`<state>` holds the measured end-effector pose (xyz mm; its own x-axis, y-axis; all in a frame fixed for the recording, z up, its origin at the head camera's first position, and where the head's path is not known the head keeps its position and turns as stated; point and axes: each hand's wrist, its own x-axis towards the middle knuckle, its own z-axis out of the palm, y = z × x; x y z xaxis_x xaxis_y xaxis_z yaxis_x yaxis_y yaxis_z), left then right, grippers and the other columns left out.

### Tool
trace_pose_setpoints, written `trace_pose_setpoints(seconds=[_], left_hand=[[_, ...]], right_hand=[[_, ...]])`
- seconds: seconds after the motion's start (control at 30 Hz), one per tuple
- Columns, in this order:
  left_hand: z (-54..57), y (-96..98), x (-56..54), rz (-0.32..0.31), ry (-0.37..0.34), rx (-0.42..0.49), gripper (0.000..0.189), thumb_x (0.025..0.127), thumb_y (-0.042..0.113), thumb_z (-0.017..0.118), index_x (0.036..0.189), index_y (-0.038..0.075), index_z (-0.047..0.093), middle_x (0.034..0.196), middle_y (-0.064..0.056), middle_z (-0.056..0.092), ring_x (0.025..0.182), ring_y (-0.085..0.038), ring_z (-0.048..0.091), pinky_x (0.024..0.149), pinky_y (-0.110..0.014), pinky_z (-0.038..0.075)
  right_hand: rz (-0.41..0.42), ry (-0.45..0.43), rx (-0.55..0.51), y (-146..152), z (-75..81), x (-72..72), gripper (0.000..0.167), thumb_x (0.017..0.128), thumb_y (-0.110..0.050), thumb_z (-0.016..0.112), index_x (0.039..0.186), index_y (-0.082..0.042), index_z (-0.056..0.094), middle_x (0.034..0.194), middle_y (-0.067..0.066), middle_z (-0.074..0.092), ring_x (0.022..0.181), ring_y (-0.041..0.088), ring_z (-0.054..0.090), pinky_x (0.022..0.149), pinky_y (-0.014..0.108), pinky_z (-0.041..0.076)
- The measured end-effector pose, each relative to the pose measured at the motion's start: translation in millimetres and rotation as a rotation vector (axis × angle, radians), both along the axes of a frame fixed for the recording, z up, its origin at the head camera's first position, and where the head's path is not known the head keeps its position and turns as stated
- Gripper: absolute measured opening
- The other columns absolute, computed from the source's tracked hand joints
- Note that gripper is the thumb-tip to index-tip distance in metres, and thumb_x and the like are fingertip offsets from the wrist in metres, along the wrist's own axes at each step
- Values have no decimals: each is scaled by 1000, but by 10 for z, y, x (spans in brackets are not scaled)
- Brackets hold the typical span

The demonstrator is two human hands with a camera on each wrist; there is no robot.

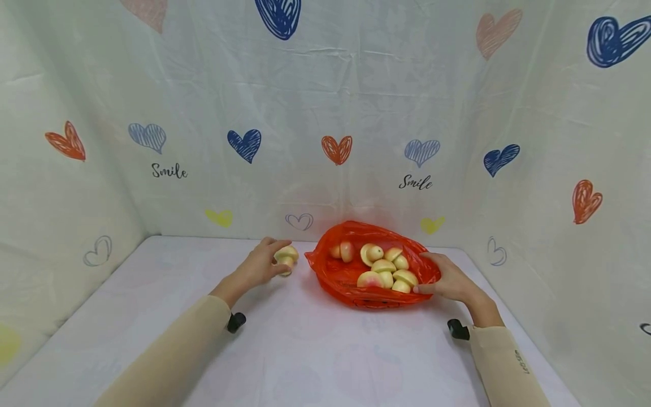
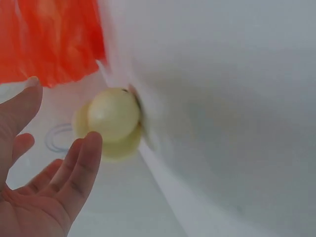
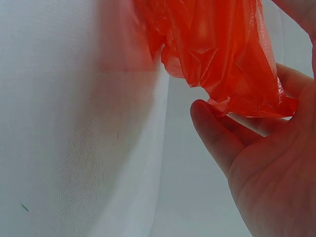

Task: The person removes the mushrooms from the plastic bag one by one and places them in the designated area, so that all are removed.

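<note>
A pale yellow toy mushroom (image 1: 287, 257) stands on the table, left of a red plastic bag (image 1: 330, 282). My left hand (image 1: 260, 263) is beside this mushroom, thumb and fingers spread apart around its near side. In the left wrist view a gap shows between the thumb and the mushroom (image 2: 113, 116), while a fingertip overlaps its edge; contact is unclear. The bag lies with its mouth wide, and several yellow and pink toy mushrooms (image 1: 383, 266) are inside. At its right edge my right hand (image 1: 450, 278) grips the rim, with red plastic (image 3: 237, 74) between thumb and fingers.
A white cloth covers the table (image 1: 305, 356). Behind it and along both sides hangs a pale curtain (image 1: 376, 102) printed with hearts and words. The bag's back edge is close to the rear curtain. A small black device (image 1: 236, 322) sits under each wrist.
</note>
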<state>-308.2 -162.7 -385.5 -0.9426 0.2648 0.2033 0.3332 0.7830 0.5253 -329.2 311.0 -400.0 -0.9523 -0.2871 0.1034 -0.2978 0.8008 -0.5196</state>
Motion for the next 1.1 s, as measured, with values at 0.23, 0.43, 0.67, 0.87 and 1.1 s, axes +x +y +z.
trace_pose_setpoints(seconds=[0.23, 0.43, 0.67, 0.87, 1.1], left_hand=[[154, 222, 149, -74, 103, 25, 61, 84, 25, 74, 139, 18, 50, 127, -10, 44, 101, -27, 56, 85, -37, 53], [250, 448, 230, -207, 276, 44, 56, 82, 18, 77, 133, 13, 56, 122, -5, 48, 98, -22, 56, 82, -31, 53], [334, 721, 280, -316, 362, 77, 47, 83, 18, 75, 128, 15, 60, 119, -3, 51, 105, -18, 51, 86, -29, 51], [318, 924, 236, -401, 344, 80, 48, 84, 22, 75, 129, 18, 59, 118, 0, 48, 107, -16, 50, 89, -27, 48], [248, 1171, 205, -443, 201, 59, 46, 87, 24, 71, 132, 20, 58, 122, 2, 46, 111, -14, 49, 89, -22, 47]], right_hand=[[1, 5, -2, 9, -6, 1, 97, 67, -50, 81, 143, -7, 37, 142, 21, 35, 125, 44, 36, 91, 62, 42], [-6, -4, -13, 7, -18, 5, 97, 66, -49, 82, 143, -8, 37, 142, 20, 35, 126, 43, 36, 92, 61, 43], [-6, 0, -6, 7, -22, 0, 98, 66, -49, 82, 143, -9, 37, 142, 20, 34, 126, 43, 36, 91, 61, 43], [-19, -6, -4, 10, -26, -2, 99, 65, -50, 82, 143, -10, 37, 143, 20, 34, 125, 43, 36, 88, 59, 46], [-31, -15, -6, -6, -16, 9, 101, 63, -51, 82, 143, -10, 36, 143, 19, 34, 125, 43, 37, 89, 59, 46]])
